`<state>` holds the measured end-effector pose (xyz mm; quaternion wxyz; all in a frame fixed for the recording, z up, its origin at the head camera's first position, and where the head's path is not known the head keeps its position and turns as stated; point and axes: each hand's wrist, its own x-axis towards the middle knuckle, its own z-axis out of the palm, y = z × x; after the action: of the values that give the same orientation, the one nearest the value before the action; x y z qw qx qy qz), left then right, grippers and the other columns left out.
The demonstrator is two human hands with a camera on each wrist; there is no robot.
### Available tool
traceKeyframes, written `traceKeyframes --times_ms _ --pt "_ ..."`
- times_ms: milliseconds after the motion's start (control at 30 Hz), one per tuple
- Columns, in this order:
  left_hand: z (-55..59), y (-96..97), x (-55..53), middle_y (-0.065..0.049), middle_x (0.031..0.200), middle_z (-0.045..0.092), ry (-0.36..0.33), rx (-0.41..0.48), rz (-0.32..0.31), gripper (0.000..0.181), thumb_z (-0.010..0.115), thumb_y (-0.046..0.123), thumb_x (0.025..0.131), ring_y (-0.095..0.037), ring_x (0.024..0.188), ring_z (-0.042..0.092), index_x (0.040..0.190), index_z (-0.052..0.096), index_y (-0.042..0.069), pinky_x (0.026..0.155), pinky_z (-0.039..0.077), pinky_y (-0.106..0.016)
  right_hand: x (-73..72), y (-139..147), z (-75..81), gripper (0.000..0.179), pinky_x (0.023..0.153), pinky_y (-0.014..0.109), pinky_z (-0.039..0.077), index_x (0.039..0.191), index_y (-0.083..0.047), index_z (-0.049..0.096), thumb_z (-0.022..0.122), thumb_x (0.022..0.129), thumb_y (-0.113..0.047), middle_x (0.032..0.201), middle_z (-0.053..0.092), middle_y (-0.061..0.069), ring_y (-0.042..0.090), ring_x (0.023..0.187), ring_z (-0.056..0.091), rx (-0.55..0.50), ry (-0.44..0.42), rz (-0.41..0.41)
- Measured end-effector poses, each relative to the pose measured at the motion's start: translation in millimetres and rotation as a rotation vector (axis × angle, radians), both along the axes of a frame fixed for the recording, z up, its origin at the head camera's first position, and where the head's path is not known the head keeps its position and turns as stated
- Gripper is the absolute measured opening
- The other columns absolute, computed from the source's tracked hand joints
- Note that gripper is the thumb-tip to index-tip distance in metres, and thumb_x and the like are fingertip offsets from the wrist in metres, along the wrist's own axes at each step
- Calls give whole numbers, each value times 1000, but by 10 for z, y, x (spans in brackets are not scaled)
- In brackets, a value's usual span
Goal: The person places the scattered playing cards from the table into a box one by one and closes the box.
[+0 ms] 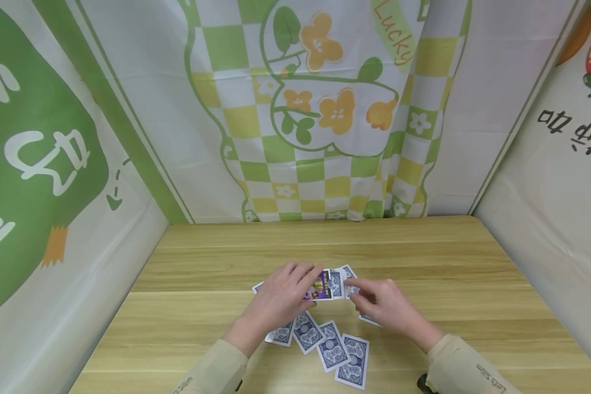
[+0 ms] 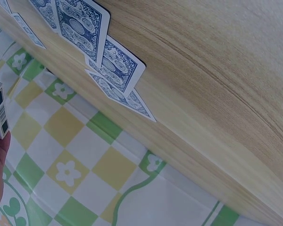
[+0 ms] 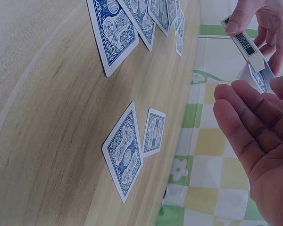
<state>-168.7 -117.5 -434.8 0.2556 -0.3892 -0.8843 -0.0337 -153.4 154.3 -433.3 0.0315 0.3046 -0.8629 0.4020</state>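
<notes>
My left hand [image 1: 283, 293] grips a purple and yellow playing card box [image 1: 320, 285] above the table, held lengthwise. A blue-backed playing card [image 1: 336, 283] shows at the box's open right end, beside a white flap; the right wrist view also shows this card [image 3: 257, 77]. Close to that end is my right hand [image 1: 386, 306], its index fingertip by the flap and its thumb a little apart below. Whether the index finger touches the flap I cannot tell. In the right wrist view the other fingers [image 3: 240, 125] of the right hand extend loosely.
Several blue-backed cards [image 1: 353, 361] lie face down in an overlapping fan on the wooden table [image 1: 202, 312], nearer than the hands. More cards lie partly hidden beside and behind both hands. Patterned cloth [image 1: 325, 175] hangs at the table's far edge.
</notes>
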Motion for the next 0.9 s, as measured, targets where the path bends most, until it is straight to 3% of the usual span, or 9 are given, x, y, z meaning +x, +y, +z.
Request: traceKeyframes --times_ms 667,900 --pt "13 17 -3 -2 133 62 -7 -11 3 82 87 39 80 -19 111 61 148 51 13 96 56 -31 5 -28 -34 34 52 20 54 129 -3 68 68 95 -5 75 70 -2 -3 61 58 22 15 56" --pt "-1 19 -14 -2 132 62 13 -14 -1 81 88 39 79 -19 110 61 147 53 12 95 56 -30 2 -35 -41 34 52 20 52 129 -7 69 69 95 -7 71 65 -9 -3 58 54 54 24 59"
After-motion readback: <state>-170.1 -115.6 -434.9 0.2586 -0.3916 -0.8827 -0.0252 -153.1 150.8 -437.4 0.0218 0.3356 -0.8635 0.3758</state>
